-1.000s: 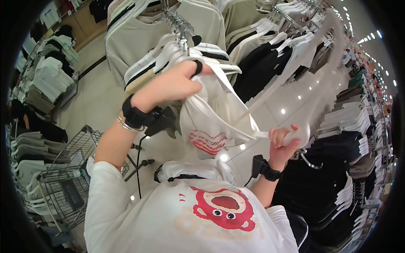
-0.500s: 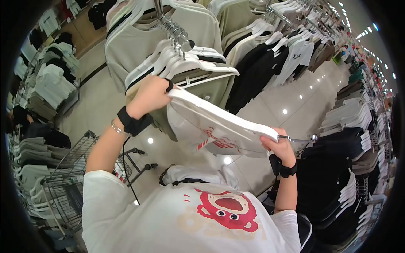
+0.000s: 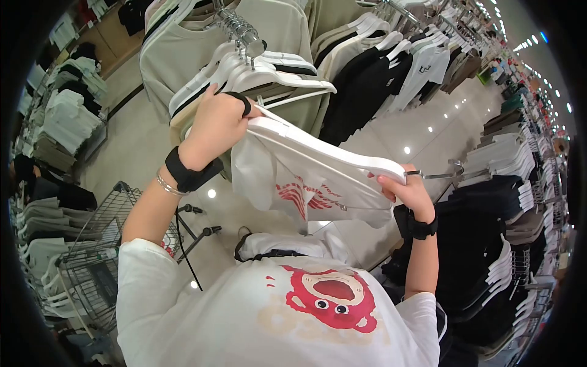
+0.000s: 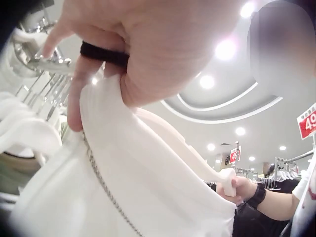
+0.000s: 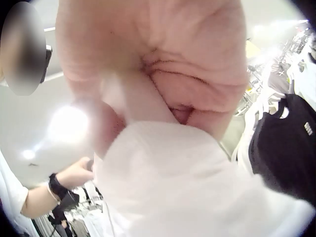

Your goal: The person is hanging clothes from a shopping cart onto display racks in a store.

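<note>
A white hanger (image 3: 333, 150) slants between the two hands, its metal hook pointing right. Below it hangs a white garment (image 3: 260, 165) with red printed lettering, bunched and folded. My left hand (image 3: 220, 125), with a black band round a finger, pinches the garment's cloth at the hanger's left end. In the left wrist view a thin chain (image 4: 106, 190) runs down the cloth under these fingers. My right hand (image 3: 413, 196) grips the hanger at the base of its hook. Seen from the right wrist, the white bar (image 5: 145, 101) passes between thumb and fingers, with cloth in front.
Just beyond the left hand, a rack arm (image 3: 241, 33) carries several tops on white hangers. A wire shopping cart (image 3: 101, 257) stands at the left. Dark clothes (image 3: 465, 257) hang close at the right, and black tops (image 3: 354, 92) hang farther ahead.
The hanger has swung from blurred at the upper right to lie between the hands. The right hand now grips its hook base. Over the last half second both hands have barely moved.
</note>
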Demonstrator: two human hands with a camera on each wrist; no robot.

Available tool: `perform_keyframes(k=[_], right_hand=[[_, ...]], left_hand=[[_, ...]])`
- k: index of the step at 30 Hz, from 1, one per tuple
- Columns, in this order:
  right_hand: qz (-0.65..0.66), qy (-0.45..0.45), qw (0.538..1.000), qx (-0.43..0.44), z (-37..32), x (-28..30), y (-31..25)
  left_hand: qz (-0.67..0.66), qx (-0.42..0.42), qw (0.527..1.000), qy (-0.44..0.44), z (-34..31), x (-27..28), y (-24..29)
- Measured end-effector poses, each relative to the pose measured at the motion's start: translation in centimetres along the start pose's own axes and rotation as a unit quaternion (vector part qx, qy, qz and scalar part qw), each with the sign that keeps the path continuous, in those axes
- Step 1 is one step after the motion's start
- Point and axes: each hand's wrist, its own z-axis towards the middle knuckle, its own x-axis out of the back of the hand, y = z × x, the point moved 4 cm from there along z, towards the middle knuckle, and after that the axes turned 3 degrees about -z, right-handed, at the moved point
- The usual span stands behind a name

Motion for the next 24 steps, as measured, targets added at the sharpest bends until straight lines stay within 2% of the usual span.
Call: perform_keyframes(k=[4, 5, 6, 8, 9, 10, 12, 13, 14, 15, 16, 18, 19, 20, 22, 24], right_hand=[[0.016, -0.024, 0.999, 0.026, 0.1, 0.9, -2.2], [-0.025, 0.014, 0.998, 0.059, 0.0, 0.6, -2.7], [-0.025, 0.013, 0.998, 0.056, 0.1, -0.1, -2.8], [-0.079, 0.101, 0.974, 0.186, 0.3, -1.0, -4.3], [-0.129, 0.104, 0.972, 0.168, 0.8, -1.9, -4.6], [-0.126, 0.101, 0.973, 0.162, 1.0, -2.8, -5.0], [-0.282, -0.004, 0.926, 0.251, 1.4, -5.4, -7.4], [-0.28, -0.009, 0.927, 0.249, 1.4, -6.1, -8.6], [-0.222, -0.03, 0.945, 0.239, 1.3, -6.7, -9.9], [-0.164, -0.048, 0.958, 0.229, 1.6, -7.1, -10.6], [-0.153, -0.04, 0.963, 0.218, 2.2, -6.5, -10.3], [-0.11, -0.033, 0.955, 0.275, 2.1, -4.7, -11.6], [-0.123, 0.008, 0.958, 0.26, 1.7, -3.6, -11.4], [-0.122, 0.014, 0.957, 0.264, 1.6, -3.0, -11.5], [-0.003, 0.1, 0.977, 0.189, 1.4, -1.6, -10.8], [-0.048, 0.083, 0.975, 0.199, 1.5, -2.1, -12.0]], left_hand=[[0.029, -0.019, 0.997, 0.064, -0.3, 0.5, -0.1], [0.022, -0.014, 0.996, 0.084, -0.5, 0.6, -0.1], [0.021, -0.013, 0.996, 0.082, -0.7, 0.7, 0.1], [0.162, -0.107, 0.955, 0.225, -1.2, 2.2, 2.0], [0.208, -0.141, 0.937, 0.243, -1.2, 2.7, 2.9], [0.207, -0.14, 0.939, 0.236, -0.8, 3.0, 3.6], [0.122, -0.189, 0.96, 0.168, 1.1, 3.3, 5.2], [-0.036, -0.163, 0.985, 0.045, 2.3, 3.2, 6.0], [-0.193, -0.132, 0.969, -0.077, 3.1, 2.9, 7.1], [-0.325, -0.142, 0.918, -0.177, 3.2, 2.7, 8.2], [-0.268, -0.203, 0.916, -0.217, 3.4, 2.0, 7.4], [-0.302, -0.22, 0.921, -0.109, 2.7, 3.4, 4.2], [-0.268, -0.132, 0.946, -0.127, 1.6, 4.2, 2.1], [-0.22, -0.172, 0.959, -0.052, 0.4, 3.8, -0.4], [-0.079, -0.149, 0.984, -0.065, -1.4, 1.6, -0.9], [-0.065, -0.147, 0.986, -0.038, -1.7, -1.6, -0.9]])
